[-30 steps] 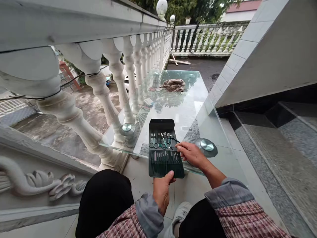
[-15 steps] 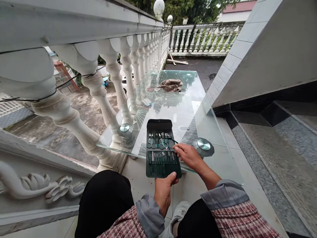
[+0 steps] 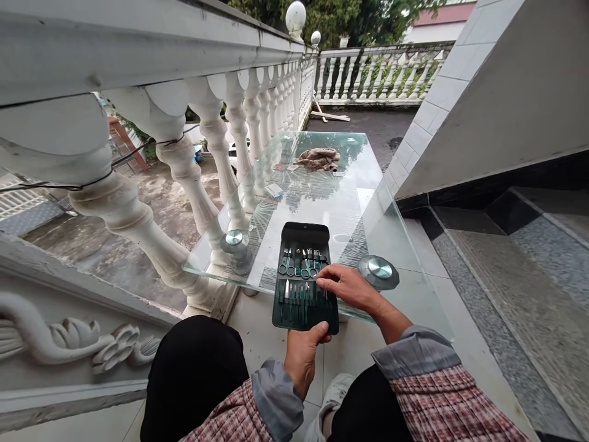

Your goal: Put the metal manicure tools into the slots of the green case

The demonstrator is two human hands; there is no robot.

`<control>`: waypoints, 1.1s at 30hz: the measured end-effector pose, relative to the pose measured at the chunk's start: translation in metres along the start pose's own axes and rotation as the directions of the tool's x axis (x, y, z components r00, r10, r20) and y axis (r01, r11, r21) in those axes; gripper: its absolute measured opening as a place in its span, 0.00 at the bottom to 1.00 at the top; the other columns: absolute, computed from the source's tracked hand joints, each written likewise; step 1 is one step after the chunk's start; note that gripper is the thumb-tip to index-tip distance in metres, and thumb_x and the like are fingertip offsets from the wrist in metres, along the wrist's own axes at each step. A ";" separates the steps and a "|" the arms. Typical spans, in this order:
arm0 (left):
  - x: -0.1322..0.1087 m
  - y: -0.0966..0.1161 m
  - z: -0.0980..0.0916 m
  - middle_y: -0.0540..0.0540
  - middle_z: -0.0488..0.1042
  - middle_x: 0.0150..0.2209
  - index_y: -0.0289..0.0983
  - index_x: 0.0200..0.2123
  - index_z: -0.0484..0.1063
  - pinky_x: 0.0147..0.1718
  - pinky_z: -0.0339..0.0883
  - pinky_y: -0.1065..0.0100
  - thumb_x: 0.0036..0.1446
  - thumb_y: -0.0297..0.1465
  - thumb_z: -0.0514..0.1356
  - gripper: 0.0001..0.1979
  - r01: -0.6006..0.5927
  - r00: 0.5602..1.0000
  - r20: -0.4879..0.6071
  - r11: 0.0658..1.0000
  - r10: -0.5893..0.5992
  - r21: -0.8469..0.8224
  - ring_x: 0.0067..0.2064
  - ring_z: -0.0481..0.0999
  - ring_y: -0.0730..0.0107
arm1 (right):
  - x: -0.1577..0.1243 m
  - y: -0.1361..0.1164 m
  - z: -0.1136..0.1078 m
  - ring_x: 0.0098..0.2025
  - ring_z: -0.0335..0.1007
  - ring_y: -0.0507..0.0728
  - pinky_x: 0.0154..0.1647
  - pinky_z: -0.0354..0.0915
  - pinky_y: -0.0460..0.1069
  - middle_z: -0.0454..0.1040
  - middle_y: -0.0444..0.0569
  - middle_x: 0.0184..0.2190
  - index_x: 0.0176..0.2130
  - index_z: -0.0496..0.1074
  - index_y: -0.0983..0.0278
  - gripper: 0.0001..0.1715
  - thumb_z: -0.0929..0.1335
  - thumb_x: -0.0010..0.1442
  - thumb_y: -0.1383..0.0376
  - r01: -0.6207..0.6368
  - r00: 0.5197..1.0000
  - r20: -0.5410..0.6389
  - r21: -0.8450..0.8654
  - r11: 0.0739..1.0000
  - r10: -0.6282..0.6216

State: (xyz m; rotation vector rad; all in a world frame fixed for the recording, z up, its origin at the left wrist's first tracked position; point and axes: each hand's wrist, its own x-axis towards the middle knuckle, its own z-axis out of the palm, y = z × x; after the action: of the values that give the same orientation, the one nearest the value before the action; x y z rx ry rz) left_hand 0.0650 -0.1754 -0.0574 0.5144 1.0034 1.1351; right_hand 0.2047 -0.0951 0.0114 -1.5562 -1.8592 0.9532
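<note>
An open dark green tool case (image 3: 304,233) lies at the near edge of a glass table (image 3: 331,202), overhanging it toward me. Small scissors and slim metal tools sit in rows inside it. My left hand (image 3: 304,353) grips the case's near edge, thumb on top. My right hand (image 3: 347,287) rests on the case's right side, fingers pinched together at one of the tools in the rows; what they hold is too small to make out.
A white stone balustrade (image 3: 197,159) runs along the left, close to the table. Two round metal fittings (image 3: 380,270) sit at the table's near corners. A brown cloth (image 3: 318,158) and small cards lie at the far end. Tiled steps (image 3: 506,245) rise at right.
My right hand has slid left over the case, fingertips now further in among the tools. My left hand keeps its grip on the near edge.
</note>
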 end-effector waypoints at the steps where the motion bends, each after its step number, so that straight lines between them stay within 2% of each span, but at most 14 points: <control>1: 0.000 0.000 -0.001 0.41 0.73 0.42 0.35 0.49 0.69 0.29 0.68 0.68 0.35 0.33 0.71 0.34 0.003 1.000 0.001 1.000 -0.003 0.000 0.36 0.71 0.64 | 0.000 0.000 0.001 0.34 0.66 0.54 0.36 0.61 0.49 0.73 0.47 0.32 0.30 0.73 0.63 0.13 0.65 0.51 0.57 -0.002 1.000 0.005 0.012 1.000 0.002; 7: 0.000 0.002 -0.005 0.39 0.72 0.44 0.34 0.50 0.68 0.29 0.68 0.68 0.33 0.33 0.71 0.36 0.036 0.999 0.013 0.999 -0.036 -0.015 0.38 0.71 0.62 | 0.003 0.001 0.007 0.30 0.65 0.53 0.32 0.60 0.48 0.72 0.45 0.26 0.26 0.71 0.64 0.09 0.67 0.47 0.59 -0.046 0.996 0.086 0.095 0.994 0.037; 13: -0.003 0.005 -0.005 0.40 0.72 0.44 0.35 0.50 0.69 0.28 0.68 0.69 0.33 0.35 0.72 0.36 0.046 0.997 0.057 0.999 -0.047 0.010 0.39 0.71 0.61 | 0.009 0.003 0.011 0.30 0.66 0.53 0.31 0.60 0.47 0.74 0.45 0.25 0.28 0.73 0.64 0.09 0.69 0.44 0.61 -0.146 0.986 0.094 0.100 0.984 0.137; 20: -0.005 0.007 -0.004 0.40 0.73 0.44 0.35 0.49 0.69 0.28 0.68 0.68 0.33 0.36 0.72 0.36 0.024 0.998 0.057 1.000 -0.025 0.013 0.39 0.72 0.60 | 0.008 0.000 0.009 0.27 0.64 0.51 0.27 0.59 0.45 0.72 0.44 0.23 0.25 0.73 0.65 0.06 0.68 0.44 0.64 -0.106 0.990 0.099 0.042 0.993 0.101; 23: -0.005 0.006 -0.004 0.39 0.73 0.44 0.34 0.49 0.70 0.28 0.68 0.69 0.33 0.36 0.72 0.36 0.021 0.998 0.058 1.000 -0.022 0.014 0.38 0.73 0.61 | 0.007 0.000 0.008 0.23 0.62 0.49 0.22 0.58 0.44 0.69 0.42 0.19 0.24 0.72 0.64 0.04 0.68 0.43 0.65 -0.156 0.982 0.122 0.099 0.983 0.144; 27: -0.003 0.004 -0.005 0.40 0.73 0.44 0.35 0.49 0.70 0.28 0.68 0.69 0.33 0.35 0.72 0.35 0.004 0.997 0.079 1.000 -0.006 0.023 0.37 0.72 0.62 | 0.011 0.002 0.007 0.19 0.60 0.48 0.17 0.59 0.44 0.66 0.41 0.17 0.22 0.69 0.65 0.04 0.69 0.41 0.65 -0.248 0.968 0.100 0.235 0.940 0.231; 33: -0.002 0.001 -0.006 0.42 0.74 0.39 0.35 0.48 0.70 0.26 0.68 0.70 0.34 0.33 0.71 0.33 -0.012 0.999 0.050 1.000 0.010 0.029 0.33 0.71 0.67 | 0.023 0.005 0.002 0.17 0.58 0.47 0.17 0.59 0.45 0.66 0.40 0.17 0.22 0.68 0.65 0.09 0.69 0.41 0.62 -0.219 0.974 0.016 0.302 0.928 0.225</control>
State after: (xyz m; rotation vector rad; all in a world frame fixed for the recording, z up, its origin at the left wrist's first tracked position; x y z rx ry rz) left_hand 0.0590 -0.1774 -0.0584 0.5698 0.9763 1.1138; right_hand 0.2016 -0.0729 0.0053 -1.5976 -1.4602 1.2543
